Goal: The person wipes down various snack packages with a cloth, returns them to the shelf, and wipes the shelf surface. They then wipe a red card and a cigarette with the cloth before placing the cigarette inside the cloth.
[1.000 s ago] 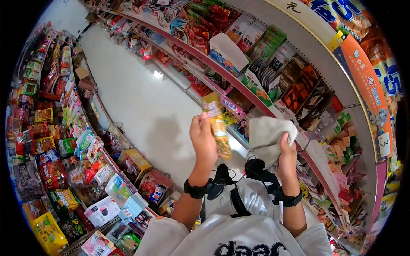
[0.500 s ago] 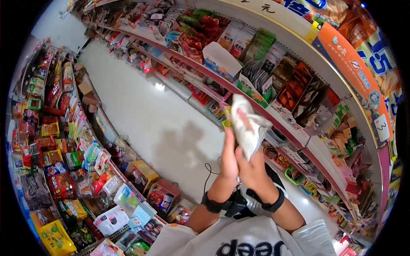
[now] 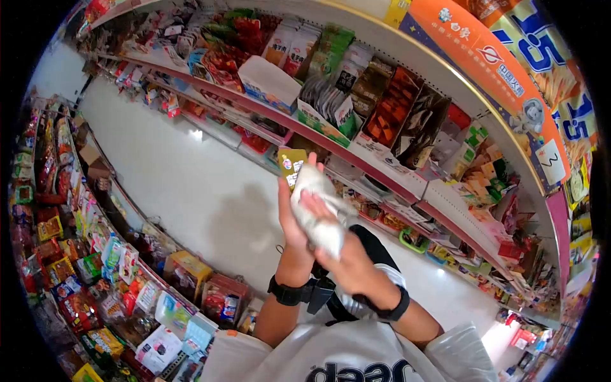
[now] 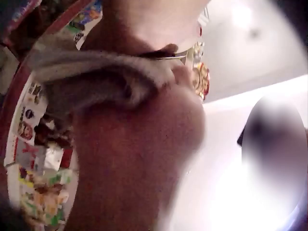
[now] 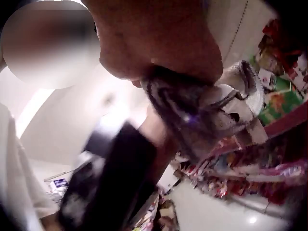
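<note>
From where I ran the rig, the head view showed my left hand [image 3: 294, 235] palm up, its thumb along one side of a golden packet [image 3: 291, 167] and its fingers along the other, fairly straight but closed on it. The packet's top end stuck out between thumb and fingertips; the rest lay hidden under a white cloth [image 3: 326, 237].

My right hand [image 3: 356, 267] came across from the other side and gripped the cloth, its fingers laid over the fabric and pressing it onto the packet in the left palm. The cloth and the fingers on it were blurred. Neither wrist view showed me the packet; both showed the cloth bunched against the hands.

Each hand had a black band just behind it, the left wristband [image 3: 283, 293] and the right wristband [image 3: 396, 307]. Beyond the fingertips and to the right ran a shelf [image 3: 394, 186] with a green and white box [image 3: 324, 126] of flat packs and a row of orange packets [image 3: 394, 105]. Left of the left hand was pale floor [image 3: 178, 165], and farther left, near the lower shelving, a yellow box [image 3: 191, 262].
</note>
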`<state>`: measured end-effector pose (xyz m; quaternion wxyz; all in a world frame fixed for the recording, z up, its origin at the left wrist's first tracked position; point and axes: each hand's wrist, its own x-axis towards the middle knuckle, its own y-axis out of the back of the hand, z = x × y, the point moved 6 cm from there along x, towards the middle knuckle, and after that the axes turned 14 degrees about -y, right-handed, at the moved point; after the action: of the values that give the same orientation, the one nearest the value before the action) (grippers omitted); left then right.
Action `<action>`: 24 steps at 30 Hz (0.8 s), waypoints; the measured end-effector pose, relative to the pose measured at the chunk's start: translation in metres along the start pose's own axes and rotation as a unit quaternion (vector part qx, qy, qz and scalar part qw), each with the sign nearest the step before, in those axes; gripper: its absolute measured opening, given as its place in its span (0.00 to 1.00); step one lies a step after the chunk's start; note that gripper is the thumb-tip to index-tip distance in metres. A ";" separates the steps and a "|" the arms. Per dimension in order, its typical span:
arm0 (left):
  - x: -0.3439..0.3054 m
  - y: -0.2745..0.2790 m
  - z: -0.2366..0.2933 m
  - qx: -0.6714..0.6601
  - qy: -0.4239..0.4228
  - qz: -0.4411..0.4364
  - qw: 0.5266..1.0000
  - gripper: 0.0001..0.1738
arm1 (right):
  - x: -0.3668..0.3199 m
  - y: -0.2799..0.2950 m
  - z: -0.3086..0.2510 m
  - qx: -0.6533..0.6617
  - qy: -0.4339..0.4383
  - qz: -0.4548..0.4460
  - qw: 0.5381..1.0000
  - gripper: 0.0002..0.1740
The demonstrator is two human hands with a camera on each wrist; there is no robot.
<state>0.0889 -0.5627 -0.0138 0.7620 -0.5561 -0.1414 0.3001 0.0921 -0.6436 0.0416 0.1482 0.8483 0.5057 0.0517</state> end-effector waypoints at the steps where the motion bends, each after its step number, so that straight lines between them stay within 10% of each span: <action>1: -0.004 -0.006 -0.013 -0.011 -0.002 -0.070 0.998 0.36 | 0.005 0.007 0.013 0.056 -0.096 -0.012 0.994 0.31; 2: -0.010 -0.012 -0.025 -0.022 -0.005 -0.139 0.990 0.35 | 0.008 0.013 0.025 0.115 -0.190 -0.012 0.975 0.31; 3: -0.026 -0.020 -0.026 0.204 -0.034 0.044 0.977 0.34 | 0.015 0.020 0.032 0.131 -0.220 -0.002 0.967 0.30; 5: -0.020 -0.006 -0.031 0.172 -0.043 0.073 0.981 0.33 | 0.013 0.022 0.026 0.094 -0.141 0.010 0.985 0.27; 6: -0.005 0.003 -0.033 0.040 -0.078 -0.052 0.995 0.32 | 0.008 0.022 0.022 0.073 -0.092 0.011 0.993 0.25; 8: 0.007 -0.005 -0.019 0.122 -0.035 0.080 0.989 0.30 | -0.009 0.019 0.023 0.043 -0.013 -0.014 0.999 0.22; 10: 0.008 0.001 -0.042 -0.051 -0.018 -0.026 0.998 0.33 | -0.014 0.032 0.033 0.077 -0.080 -0.040 0.993 0.23; 12: -0.018 0.002 -0.061 0.234 -0.058 0.146 0.959 0.35 | -0.004 0.047 0.044 0.091 -0.124 -0.043 0.987 0.25; 15: -0.015 -0.017 -0.068 0.245 -0.205 -0.035 0.947 0.42 | 0.006 0.060 0.045 0.074 -0.095 -0.026 0.992 0.27; 17: 0.022 0.003 -0.071 0.031 -0.051 0.135 0.989 0.44 | -0.004 0.062 0.041 0.046 -0.020 -0.051 0.997 0.27; 19: 0.023 -0.012 -0.069 0.077 -0.163 0.173 0.968 0.32 | -0.012 0.075 0.035 0.051 -0.023 -0.086 0.995 0.28; 20: 0.014 -0.029 -0.070 0.111 -0.256 0.018 0.960 0.32 | -0.009 0.082 0.033 0.081 -0.040 -0.093 0.992 0.29; 22: -0.006 -0.021 -0.106 0.107 -0.117 0.141 0.977 0.32 | 0.000 0.097 0.047 0.074 -0.078 -0.109 0.988 0.33; 24: -0.014 -0.038 -0.104 0.195 -0.204 0.132 0.950 0.33 | 0.004 0.105 0.043 0.069 -0.074 -0.121 0.987 0.32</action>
<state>0.1463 -0.6579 -0.0117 0.7641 -0.3376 -0.1579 0.5266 0.1926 -0.6955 0.0319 0.1315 0.7903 0.5949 -0.0645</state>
